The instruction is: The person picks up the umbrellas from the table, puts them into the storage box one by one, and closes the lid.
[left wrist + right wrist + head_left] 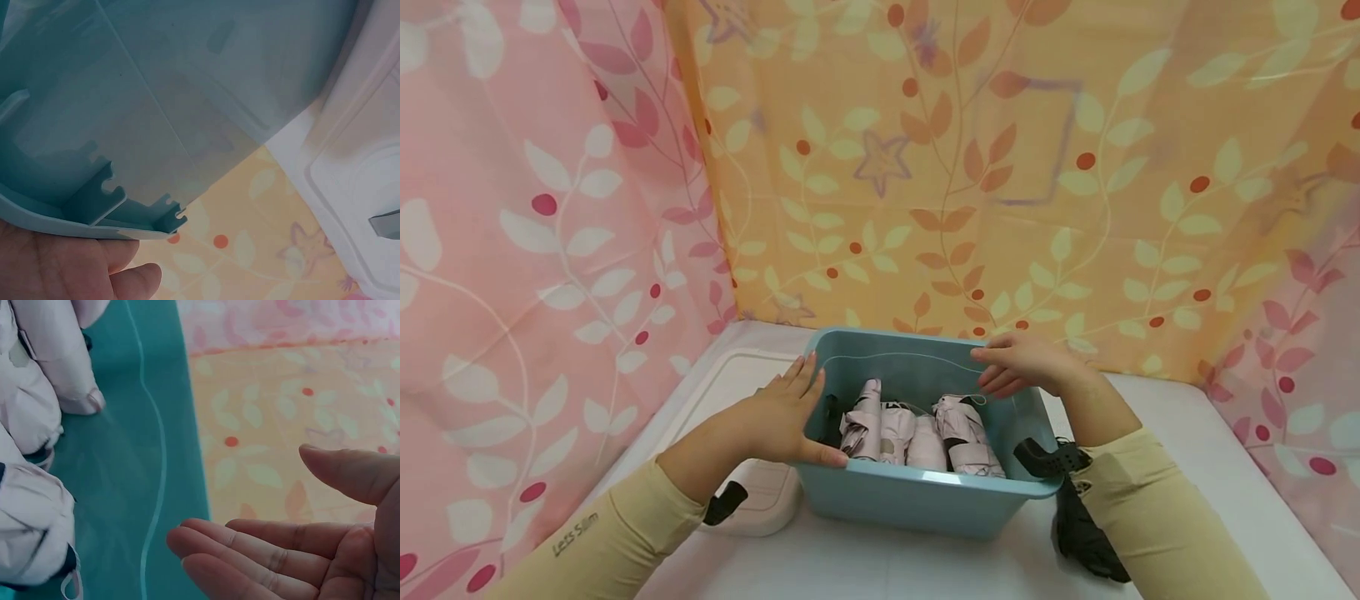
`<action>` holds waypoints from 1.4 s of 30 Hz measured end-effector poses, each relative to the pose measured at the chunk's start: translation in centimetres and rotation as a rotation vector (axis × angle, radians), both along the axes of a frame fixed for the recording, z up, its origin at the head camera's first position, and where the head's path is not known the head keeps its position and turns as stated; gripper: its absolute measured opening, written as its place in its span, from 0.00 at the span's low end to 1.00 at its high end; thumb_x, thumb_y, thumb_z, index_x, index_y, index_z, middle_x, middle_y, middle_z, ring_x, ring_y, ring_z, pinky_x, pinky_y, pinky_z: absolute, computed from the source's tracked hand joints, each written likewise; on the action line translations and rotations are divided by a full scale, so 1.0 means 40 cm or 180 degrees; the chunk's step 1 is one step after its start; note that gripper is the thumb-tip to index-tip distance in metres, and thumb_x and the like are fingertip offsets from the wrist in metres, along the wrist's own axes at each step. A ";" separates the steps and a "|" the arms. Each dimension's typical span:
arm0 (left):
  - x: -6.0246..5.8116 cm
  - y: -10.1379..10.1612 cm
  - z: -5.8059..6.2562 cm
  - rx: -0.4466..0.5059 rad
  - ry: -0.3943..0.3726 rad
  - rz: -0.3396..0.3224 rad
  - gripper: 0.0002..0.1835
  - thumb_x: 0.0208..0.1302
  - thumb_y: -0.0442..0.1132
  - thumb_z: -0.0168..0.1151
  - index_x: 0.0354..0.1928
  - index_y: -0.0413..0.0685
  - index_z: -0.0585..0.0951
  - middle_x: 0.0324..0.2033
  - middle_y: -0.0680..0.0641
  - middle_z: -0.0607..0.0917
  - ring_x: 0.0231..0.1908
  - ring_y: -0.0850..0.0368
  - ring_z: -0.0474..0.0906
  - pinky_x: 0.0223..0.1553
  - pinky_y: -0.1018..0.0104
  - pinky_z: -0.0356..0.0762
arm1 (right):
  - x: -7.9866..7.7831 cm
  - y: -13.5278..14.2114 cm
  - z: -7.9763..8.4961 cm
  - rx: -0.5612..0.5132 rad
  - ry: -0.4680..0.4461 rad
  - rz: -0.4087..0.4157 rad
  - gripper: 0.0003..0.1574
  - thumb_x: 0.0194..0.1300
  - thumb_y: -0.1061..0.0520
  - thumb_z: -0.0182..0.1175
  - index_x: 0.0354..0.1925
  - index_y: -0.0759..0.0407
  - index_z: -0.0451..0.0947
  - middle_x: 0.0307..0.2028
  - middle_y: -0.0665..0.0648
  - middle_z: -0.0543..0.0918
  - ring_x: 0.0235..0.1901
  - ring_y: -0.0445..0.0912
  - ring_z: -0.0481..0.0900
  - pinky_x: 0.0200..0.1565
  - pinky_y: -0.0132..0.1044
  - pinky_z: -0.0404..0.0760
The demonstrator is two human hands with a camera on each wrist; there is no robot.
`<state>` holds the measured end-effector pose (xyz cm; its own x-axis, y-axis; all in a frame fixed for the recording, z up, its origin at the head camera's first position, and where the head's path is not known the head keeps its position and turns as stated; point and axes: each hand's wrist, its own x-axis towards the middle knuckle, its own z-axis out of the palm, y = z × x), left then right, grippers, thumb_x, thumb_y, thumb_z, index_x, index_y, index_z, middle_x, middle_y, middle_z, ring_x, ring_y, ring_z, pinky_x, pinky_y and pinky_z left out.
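A blue plastic bin (917,504) stands on the table with several pale, folded umbrellas (964,433) lined up inside. My left hand (778,417) rests at the bin's left rim, fingers spread and straight, thumb along the front corner. In the left wrist view, fingers (56,265) of that hand lie against the underside of the rim. Over the back right part of the bin is my right hand (1026,362), its palm turned inward and its fingers extended. The right wrist view shows nothing held by the right hand (300,550), with umbrellas (34,519) across from it.
A white lid (752,492) lies flat to the left of the bin. To its right, partly behind my right sleeve, is a black fabric bundle (1078,533). Something black (831,417) sits at the bin's left inside. Patterned cloth (955,167) hangs behind and at both sides.
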<state>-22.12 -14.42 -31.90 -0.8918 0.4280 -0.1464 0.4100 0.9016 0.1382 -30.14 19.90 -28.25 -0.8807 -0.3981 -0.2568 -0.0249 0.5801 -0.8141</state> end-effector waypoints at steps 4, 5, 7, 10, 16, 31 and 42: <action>0.000 0.001 0.001 -0.0010 -0.0011 0.0004 0.69 0.35 0.83 0.45 0.70 0.39 0.44 0.70 0.39 0.34 0.69 0.42 0.30 0.63 0.40 0.43 | 0.007 0.045 0.018 -0.0080 0.0027 -0.0021 0.36 0.66 0.47 0.52 0.60 0.74 0.61 0.38 0.67 0.82 0.40 0.56 0.82 0.41 0.45 0.80; 0.000 0.001 0.001 -0.0013 -0.0010 0.0002 0.69 0.35 0.83 0.44 0.70 0.39 0.44 0.70 0.39 0.34 0.69 0.42 0.30 0.63 0.40 0.43 | 0.010 0.058 0.022 -0.0093 0.0050 -0.0031 0.36 0.66 0.47 0.52 0.60 0.74 0.61 0.38 0.67 0.82 0.41 0.57 0.82 0.42 0.45 0.80; 0.000 0.002 0.001 -0.0015 -0.0005 -0.0002 0.69 0.35 0.83 0.44 0.70 0.39 0.44 0.70 0.39 0.34 0.69 0.42 0.30 0.63 0.40 0.44 | 0.017 0.088 0.028 -0.0122 0.0113 -0.0059 0.35 0.66 0.46 0.53 0.58 0.73 0.62 0.40 0.68 0.81 0.42 0.57 0.81 0.42 0.46 0.79; 0.002 0.003 0.003 -0.0007 0.0001 -0.0008 0.68 0.36 0.83 0.45 0.70 0.39 0.44 0.70 0.39 0.34 0.69 0.42 0.30 0.63 0.40 0.44 | 0.030 0.138 0.028 -0.0158 0.0245 -0.0122 0.34 0.65 0.46 0.54 0.55 0.73 0.64 0.42 0.70 0.80 0.42 0.57 0.81 0.43 0.46 0.79; 0.001 0.002 0.003 0.0004 0.0001 0.0011 0.69 0.35 0.83 0.45 0.70 0.39 0.44 0.70 0.39 0.34 0.69 0.42 0.30 0.63 0.40 0.43 | 0.042 0.243 -0.011 -0.0103 0.0334 -0.0322 0.34 0.67 0.47 0.52 0.56 0.74 0.63 0.39 0.62 0.82 0.40 0.52 0.82 0.43 0.46 0.79; 0.007 0.002 0.005 0.0059 -0.0035 0.0015 0.68 0.36 0.82 0.47 0.70 0.38 0.44 0.70 0.38 0.34 0.69 0.42 0.29 0.63 0.40 0.43 | 0.068 0.423 -0.228 0.0451 -0.0342 -0.0766 0.36 0.63 0.45 0.57 0.53 0.75 0.65 0.48 0.72 0.75 0.43 0.59 0.78 0.42 0.51 0.78; 0.006 0.002 0.004 0.0022 -0.0011 0.0023 0.68 0.36 0.83 0.46 0.70 0.39 0.44 0.70 0.39 0.34 0.69 0.43 0.30 0.63 0.40 0.44 | 0.097 0.393 -0.335 0.0789 -0.0596 -0.0933 0.53 0.52 0.43 0.67 0.53 0.84 0.56 0.36 0.65 0.78 0.33 0.52 0.80 0.35 0.47 0.80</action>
